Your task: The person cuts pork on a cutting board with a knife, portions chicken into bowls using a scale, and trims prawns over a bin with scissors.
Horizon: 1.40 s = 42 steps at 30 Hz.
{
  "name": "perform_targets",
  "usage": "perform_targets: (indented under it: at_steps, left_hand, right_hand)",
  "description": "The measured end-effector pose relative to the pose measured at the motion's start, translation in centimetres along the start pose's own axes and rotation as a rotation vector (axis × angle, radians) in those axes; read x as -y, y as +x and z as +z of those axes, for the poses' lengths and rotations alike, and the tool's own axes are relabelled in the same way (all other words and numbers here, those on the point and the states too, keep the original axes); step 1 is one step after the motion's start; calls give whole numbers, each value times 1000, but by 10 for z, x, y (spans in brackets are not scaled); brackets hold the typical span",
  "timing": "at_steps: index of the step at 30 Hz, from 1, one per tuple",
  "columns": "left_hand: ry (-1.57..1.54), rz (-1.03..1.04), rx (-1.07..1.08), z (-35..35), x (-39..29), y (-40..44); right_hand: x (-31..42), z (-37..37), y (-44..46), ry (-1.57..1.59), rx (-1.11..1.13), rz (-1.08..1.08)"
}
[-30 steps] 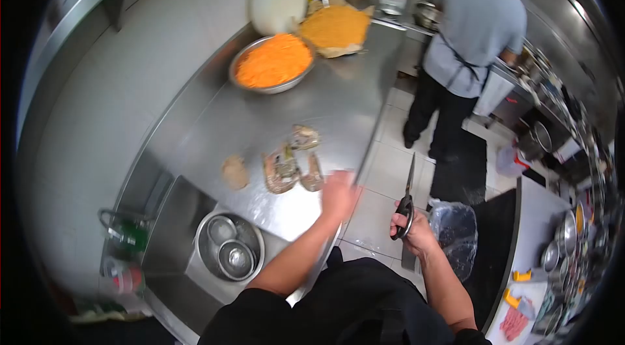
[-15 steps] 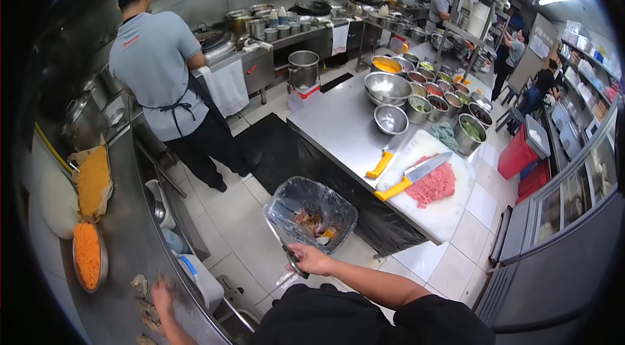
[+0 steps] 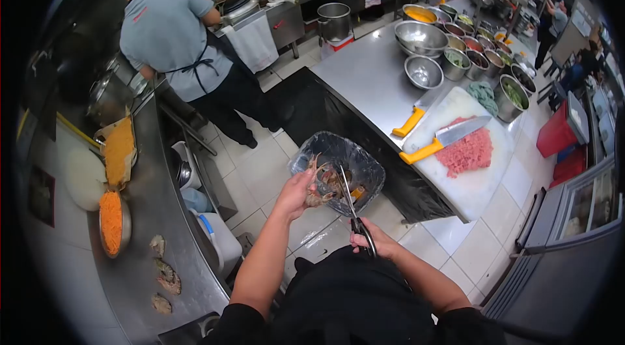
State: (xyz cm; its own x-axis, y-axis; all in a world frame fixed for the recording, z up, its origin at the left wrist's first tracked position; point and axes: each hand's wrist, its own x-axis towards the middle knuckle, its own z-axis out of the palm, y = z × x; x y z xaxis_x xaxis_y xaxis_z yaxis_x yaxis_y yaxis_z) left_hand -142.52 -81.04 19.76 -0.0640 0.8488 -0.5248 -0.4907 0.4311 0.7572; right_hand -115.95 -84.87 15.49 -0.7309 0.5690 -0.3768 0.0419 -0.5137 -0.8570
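Note:
My left hand is closed round a raw shrimp, its long feelers pointing up. It is held over the near left side of a plastic-lined bin with scraps inside. My right hand grips the black handles of a pair of scissors. The blades point up and away, slightly apart, just right of the shrimp without visibly touching it. Several more shrimp lie in a row on the steel counter at left.
Shredded orange food fills a bowl beside a crumb tray. On the right table, a cutting board carries minced meat and a yellow-handled knife. A co-worker stands at the stove, back turned.
My left hand has come from the counter to the bin, now with a shrimp. The scissors have shifted near it. The view has tilted downward and the co-worker has bent slightly.

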Motion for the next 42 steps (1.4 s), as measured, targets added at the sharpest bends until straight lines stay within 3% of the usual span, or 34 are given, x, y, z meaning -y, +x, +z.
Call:
perform_targets:
  at_steps: [9,22,27,30,33,39,42]
  left_hand:
    - [166,-39,48,46,21,6]
    - [136,-67,56,35,14,13]
    - [172,-81,74,18,11,19]
    - [825,79,51,16,2,17]
    - [1483,444,39,10,-2,15]
    - [1634,441,131,10,-9,11]
    - [1688,459,139,4,-3,11]
  right_hand:
    - [-1,0,21,39,52,-109]
    - [4,-3,36,85,-282,4]
    - [0,-30,23,2,-173,35]
    - [6,-41,8,-74,-44,31]
    - [5,-43,6,-111,46,14]
    - [5,-36,14,33,16,61]
    - [-1,-32,23,-72,-88,97]
